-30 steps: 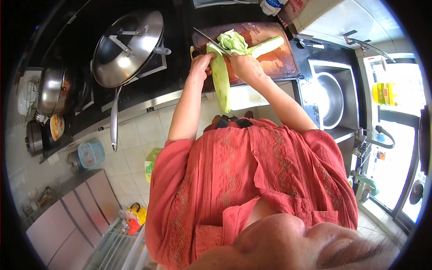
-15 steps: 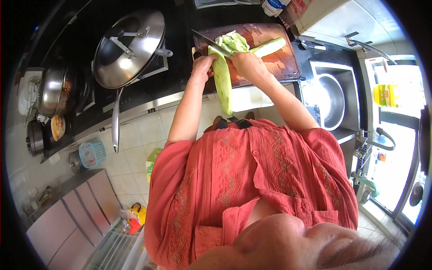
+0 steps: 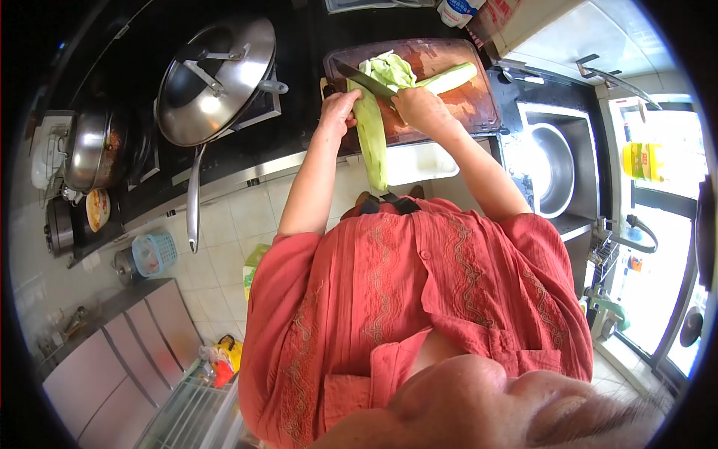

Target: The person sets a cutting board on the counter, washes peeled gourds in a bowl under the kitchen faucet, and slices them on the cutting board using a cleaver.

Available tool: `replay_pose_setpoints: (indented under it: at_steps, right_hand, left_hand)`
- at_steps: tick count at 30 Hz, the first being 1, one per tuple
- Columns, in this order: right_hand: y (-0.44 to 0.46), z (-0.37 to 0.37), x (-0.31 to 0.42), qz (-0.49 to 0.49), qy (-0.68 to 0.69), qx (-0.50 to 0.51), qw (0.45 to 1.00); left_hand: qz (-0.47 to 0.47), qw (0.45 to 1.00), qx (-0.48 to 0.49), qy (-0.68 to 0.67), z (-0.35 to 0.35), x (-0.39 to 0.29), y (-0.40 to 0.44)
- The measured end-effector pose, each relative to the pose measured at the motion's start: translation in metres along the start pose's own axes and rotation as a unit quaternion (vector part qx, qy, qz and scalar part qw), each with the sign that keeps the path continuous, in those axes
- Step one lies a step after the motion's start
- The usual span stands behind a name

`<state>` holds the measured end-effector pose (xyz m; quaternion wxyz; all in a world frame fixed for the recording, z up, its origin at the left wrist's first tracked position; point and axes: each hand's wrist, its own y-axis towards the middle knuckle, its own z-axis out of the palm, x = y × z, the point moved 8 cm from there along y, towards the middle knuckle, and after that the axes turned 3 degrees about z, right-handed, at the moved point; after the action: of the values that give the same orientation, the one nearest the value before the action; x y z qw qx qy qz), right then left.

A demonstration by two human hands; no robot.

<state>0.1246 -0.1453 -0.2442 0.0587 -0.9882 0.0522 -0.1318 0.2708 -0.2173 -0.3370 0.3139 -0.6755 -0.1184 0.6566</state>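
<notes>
My left hand (image 3: 339, 112) is closed around the upper end of a long, pale green vegetable (image 3: 371, 146). The vegetable's other end hangs past the counter edge toward my body. In my right hand (image 3: 422, 111) is a kitchen knife (image 3: 365, 77), its handle hidden by my fingers. The dark blade points up and left, crossing close to the vegetable's top end; I cannot tell if it touches. Beyond the blade, a heap of pale green pieces (image 3: 390, 70) lies on a brown cutting board (image 3: 479, 101). Another long green piece (image 3: 450, 77) rests on the board to the right.
A lidded steel wok (image 3: 217, 82) stands on the stove at left, its long handle (image 3: 193, 202) jutting over the counter edge. A white tray (image 3: 419, 163) sits below the board's near edge. The sink (image 3: 553, 170) is at right.
The knife and my right hand have shifted slightly right and toward me, with the blade turned to show more of its face. My left hand stays on the vegetable.
</notes>
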Motion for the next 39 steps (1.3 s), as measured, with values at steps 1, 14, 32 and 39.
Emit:
replay_pose_setpoints:
  at_steps: [1, 14, 32, 39]
  right_hand:
    - [-0.008, -0.019, 0.007, 0.011, 0.026, -0.022, 0.999]
    - [-0.007, 0.019, -0.029, 0.088, 0.088, -0.013, 0.992]
    - [0.000, 0.013, 0.024, 0.036, -0.045, 0.013, 0.998]
    - [-0.032, -0.033, 0.027, -0.017, -0.048, 0.023, 0.998]
  left_hand:
    - [0.002, 1.000, -0.006, 0.007, 0.000, -0.001, 0.000]
    - [0.012, 0.999, 0.022, 0.021, 0.002, 0.000, 0.003]
    - [0.020, 0.999, 0.004, 0.035, -0.001, -0.002, 0.006]
    - [0.005, 0.999, 0.028, -0.014, 0.000, 0.003, 0.004]
